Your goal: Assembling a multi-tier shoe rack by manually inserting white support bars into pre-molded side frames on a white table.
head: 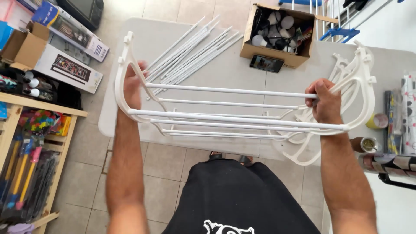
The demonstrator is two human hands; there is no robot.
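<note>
I hold a white plastic rack [234, 117] over the near edge of a grey table [225, 71]. It has several long white rods running between two curved end pieces. My left hand [132, 84] grips the curved left end piece [123, 60]. My right hand [323, 102] is closed around the right end of the top rod, beside the curved right end piece [362, 86]. More white curved pieces [303, 154] lie under the rack's right end.
A bundle of loose white rods [195, 47] lies on the table behind the rack. A cardboard box [277, 32] of light bulbs and a phone [266, 63] sit at the back. Boxes and a wooden shelf [26, 130] stand left; wrapping rolls [403, 112] lie right.
</note>
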